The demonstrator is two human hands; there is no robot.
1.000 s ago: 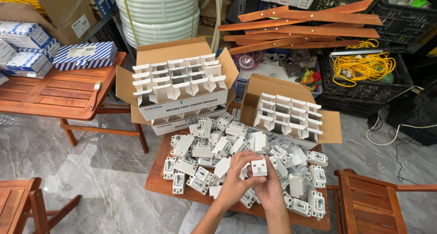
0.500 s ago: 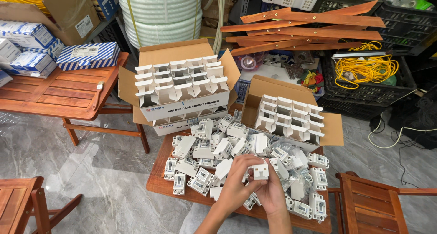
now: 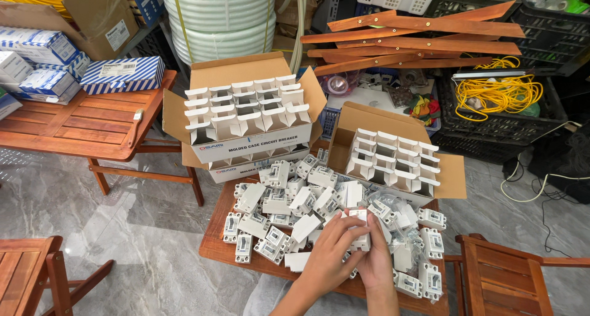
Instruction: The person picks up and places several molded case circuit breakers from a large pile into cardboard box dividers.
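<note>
Both my hands meet over a pile of white circuit breakers on a low wooden table. My left hand and my right hand together hold one small white box-like breaker above the pile. Behind the pile stand two open cardboard boxes, the left box and the right box, each filled with small white cartons in rows.
A wooden table at left carries blue-and-white striped boxes. A wooden chair stands at right, another chair at lower left. Black crates with yellow cable, wooden slats and a big coil of white tubing sit behind.
My hands stay in nearly the same place, still working the white piece between the fingers. The view has shifted slightly.
</note>
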